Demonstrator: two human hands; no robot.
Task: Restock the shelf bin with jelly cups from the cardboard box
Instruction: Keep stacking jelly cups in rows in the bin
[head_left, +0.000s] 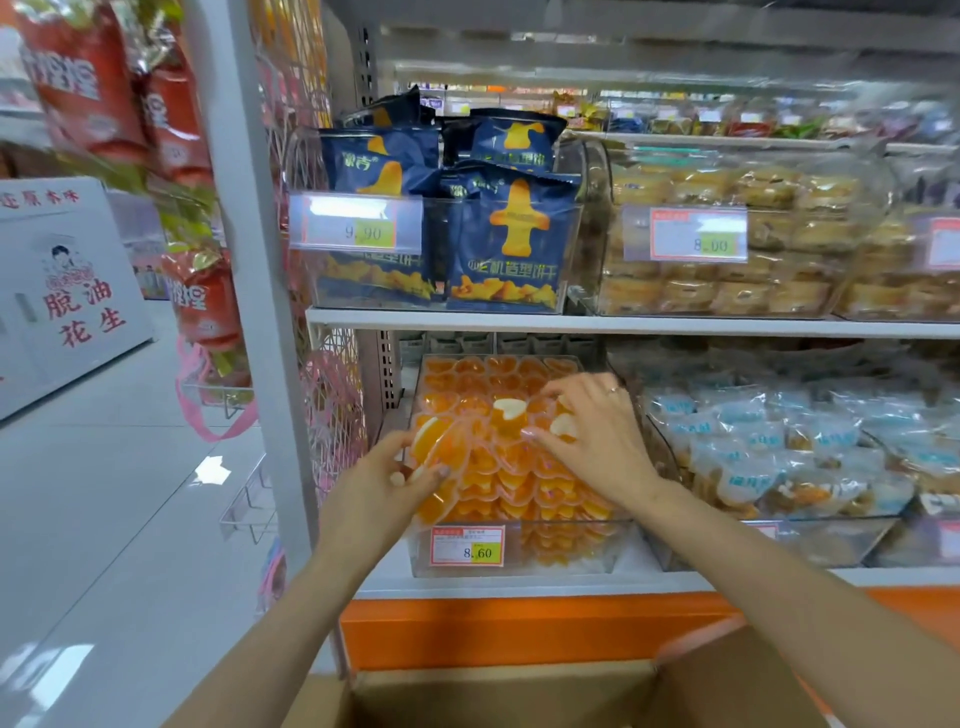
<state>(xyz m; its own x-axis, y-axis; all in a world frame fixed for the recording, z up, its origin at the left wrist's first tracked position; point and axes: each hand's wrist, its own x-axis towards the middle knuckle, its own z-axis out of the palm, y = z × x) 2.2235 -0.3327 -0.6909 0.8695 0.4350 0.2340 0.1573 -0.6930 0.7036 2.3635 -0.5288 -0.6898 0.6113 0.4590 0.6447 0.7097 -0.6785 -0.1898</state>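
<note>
On the lower shelf, right in front of you, the clear plastic shelf bin (571, 564) is already heaped nearly to its rim with small orange heart-shaped jelly cups (498, 483) under glossy see-through film; two or three lie turned so a pale white face shows. Your left hand (384, 483) is at the bin's front left corner, fingers curled round a small cluster of jelly cups, probably so you can set them into the lower spot there. Your right hand (597, 436) is fanned out over the top of the heap, fingertips resting on the cups, which looks like steadying the slippery pile while the new ones go in. The cups overlap like scales and slope down towards the front wall, just above the red-and-yellow price tag (467, 545), so loose ones could slide forward. The open brown cardboard box (519, 691) sits below your arms; its contents are out of view.
</note>
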